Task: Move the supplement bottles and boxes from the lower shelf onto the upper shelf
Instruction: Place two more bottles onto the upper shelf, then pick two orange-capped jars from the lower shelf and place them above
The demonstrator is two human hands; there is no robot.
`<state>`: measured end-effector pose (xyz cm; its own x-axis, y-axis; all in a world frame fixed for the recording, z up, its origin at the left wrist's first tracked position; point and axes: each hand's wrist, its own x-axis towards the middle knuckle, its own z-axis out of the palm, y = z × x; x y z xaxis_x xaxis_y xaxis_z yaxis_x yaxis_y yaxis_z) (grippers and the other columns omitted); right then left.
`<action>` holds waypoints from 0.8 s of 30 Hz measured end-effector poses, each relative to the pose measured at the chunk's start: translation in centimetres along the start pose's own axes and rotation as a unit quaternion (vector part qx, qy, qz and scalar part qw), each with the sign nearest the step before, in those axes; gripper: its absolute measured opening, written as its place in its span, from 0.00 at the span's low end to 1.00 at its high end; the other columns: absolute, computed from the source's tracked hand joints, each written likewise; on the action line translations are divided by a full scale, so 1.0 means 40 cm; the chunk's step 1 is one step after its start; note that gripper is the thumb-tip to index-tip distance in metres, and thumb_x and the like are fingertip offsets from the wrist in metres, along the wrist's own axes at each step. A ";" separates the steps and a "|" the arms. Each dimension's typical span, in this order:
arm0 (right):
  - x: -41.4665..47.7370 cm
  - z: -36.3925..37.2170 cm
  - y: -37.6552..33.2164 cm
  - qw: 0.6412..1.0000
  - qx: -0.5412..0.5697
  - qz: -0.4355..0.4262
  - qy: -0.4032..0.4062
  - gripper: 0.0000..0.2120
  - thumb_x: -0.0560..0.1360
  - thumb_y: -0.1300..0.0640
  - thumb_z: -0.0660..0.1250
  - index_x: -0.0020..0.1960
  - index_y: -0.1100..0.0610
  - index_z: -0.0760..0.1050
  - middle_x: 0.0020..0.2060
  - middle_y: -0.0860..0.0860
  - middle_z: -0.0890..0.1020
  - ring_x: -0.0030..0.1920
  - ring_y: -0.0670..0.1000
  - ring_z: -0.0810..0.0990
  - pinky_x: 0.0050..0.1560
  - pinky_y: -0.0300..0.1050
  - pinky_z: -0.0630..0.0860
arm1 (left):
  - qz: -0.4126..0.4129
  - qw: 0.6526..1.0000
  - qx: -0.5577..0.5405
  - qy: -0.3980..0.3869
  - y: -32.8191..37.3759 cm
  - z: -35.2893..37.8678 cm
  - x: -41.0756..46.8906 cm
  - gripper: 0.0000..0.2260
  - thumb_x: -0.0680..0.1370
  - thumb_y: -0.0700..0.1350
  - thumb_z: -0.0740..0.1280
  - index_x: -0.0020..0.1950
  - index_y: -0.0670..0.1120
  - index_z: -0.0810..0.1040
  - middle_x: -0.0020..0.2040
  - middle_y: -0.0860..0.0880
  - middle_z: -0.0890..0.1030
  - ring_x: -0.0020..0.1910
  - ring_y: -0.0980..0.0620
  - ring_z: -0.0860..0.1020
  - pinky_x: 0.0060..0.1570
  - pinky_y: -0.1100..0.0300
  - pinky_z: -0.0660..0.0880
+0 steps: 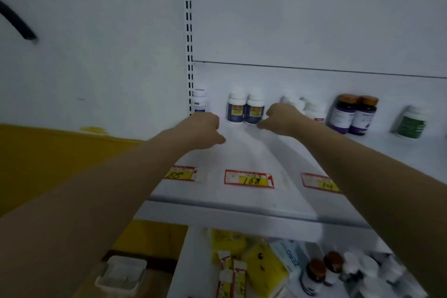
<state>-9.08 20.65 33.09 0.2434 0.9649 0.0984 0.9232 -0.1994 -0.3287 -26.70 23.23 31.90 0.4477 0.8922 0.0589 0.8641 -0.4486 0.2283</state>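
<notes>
Both my arms reach over the white upper shelf (242,152). My left hand (205,128) hangs with curled fingers and thumb out, just in front of a white bottle (200,101) by the slotted upright; nothing shows in it. My right hand (283,120) is against several white bottles (313,110), its fingers hidden behind it. Between the hands stand two blue-labelled bottles (245,110). Two purple bottles (352,115) and a green one (411,122) stand further right. On the lower shelf lie yellow boxes (227,242), a ZERO box (287,256) and brown-capped bottles (314,271).
Red and yellow price tags (249,178) line the upper shelf's front edge. The slotted upright (188,31) bounds the shelf on the left. A small white basket (121,273) sits low at the left, in front of a yellow surface (48,164).
</notes>
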 end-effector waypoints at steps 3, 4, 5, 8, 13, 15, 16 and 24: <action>-0.118 -0.036 0.012 0.998 -0.064 -0.015 -0.011 0.20 0.76 0.51 0.65 0.60 0.64 0.74 0.57 0.58 0.78 0.57 0.56 0.76 0.48 0.42 0.70 | 0.023 1.000 -0.005 0.018 0.035 -0.021 -0.088 0.20 0.77 0.51 0.65 0.64 0.41 0.73 0.62 0.44 0.76 0.55 0.47 0.73 0.50 0.59 0.68; -0.164 -0.048 0.019 0.997 -0.077 -0.012 -0.011 0.21 0.76 0.50 0.65 0.62 0.64 0.73 0.58 0.58 0.78 0.58 0.56 0.76 0.49 0.42 0.69 | 0.035 0.999 -0.004 0.026 0.048 -0.026 -0.121 0.20 0.77 0.51 0.65 0.63 0.41 0.73 0.61 0.43 0.76 0.53 0.47 0.73 0.50 0.59 0.68; -0.210 -0.059 0.026 0.996 -0.088 -0.011 -0.009 0.22 0.76 0.49 0.65 0.62 0.64 0.73 0.59 0.59 0.78 0.58 0.57 0.75 0.49 0.42 0.68 | 0.048 0.998 -0.003 0.032 0.062 -0.028 -0.155 0.19 0.77 0.51 0.65 0.62 0.40 0.74 0.60 0.43 0.77 0.51 0.47 0.73 0.49 0.59 0.68; -0.354 -0.079 0.051 0.994 -0.106 0.007 -0.006 0.23 0.76 0.49 0.64 0.64 0.64 0.73 0.62 0.59 0.76 0.61 0.58 0.74 0.56 0.45 0.70 | 0.088 0.995 -0.013 0.039 0.112 -0.016 -0.265 0.15 0.76 0.51 0.66 0.54 0.41 0.75 0.57 0.41 0.79 0.49 0.47 0.73 0.49 0.58 0.69; -0.586 -0.094 0.114 0.992 -0.114 0.049 -0.012 0.25 0.77 0.50 0.64 0.69 0.62 0.69 0.65 0.58 0.74 0.64 0.57 0.72 0.63 0.47 0.69 | 0.150 0.987 -0.050 0.023 0.215 0.030 -0.432 0.19 0.77 0.52 0.65 0.63 0.42 0.74 0.60 0.44 0.77 0.56 0.47 0.74 0.49 0.60 0.67; -0.661 -0.098 0.147 0.991 -0.113 0.066 -0.006 0.25 0.77 0.50 0.64 0.69 0.62 0.69 0.65 0.57 0.74 0.64 0.57 0.72 0.62 0.46 0.69 | 0.169 0.983 -0.071 0.008 0.260 0.061 -0.482 0.18 0.77 0.52 0.65 0.62 0.42 0.75 0.59 0.44 0.77 0.54 0.47 0.74 0.49 0.59 0.69; -0.698 -0.100 0.165 0.990 -0.115 0.076 -0.001 0.24 0.77 0.50 0.64 0.69 0.62 0.70 0.65 0.57 0.75 0.64 0.57 0.73 0.61 0.46 0.69 | 0.178 0.981 -0.080 -0.002 0.285 0.080 -0.503 0.18 0.77 0.51 0.66 0.62 0.42 0.75 0.59 0.44 0.77 0.55 0.47 0.75 0.50 0.58 0.70; -0.854 -0.023 0.406 0.982 -0.088 0.159 -0.056 0.22 0.76 0.51 0.66 0.67 0.58 0.71 0.63 0.56 0.76 0.62 0.56 0.74 0.62 0.47 0.69 | 0.186 0.970 -0.108 -0.113 0.448 0.297 -0.557 0.20 0.77 0.50 0.65 0.65 0.42 0.72 0.61 0.43 0.76 0.58 0.45 0.74 0.54 0.57 0.71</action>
<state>-2.13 -15.69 25.27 0.5030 0.8596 -0.0902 0.8450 -0.5110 -0.1580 -18.47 -5.29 23.14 0.7791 0.6260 -0.0320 0.5757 -0.6944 0.4317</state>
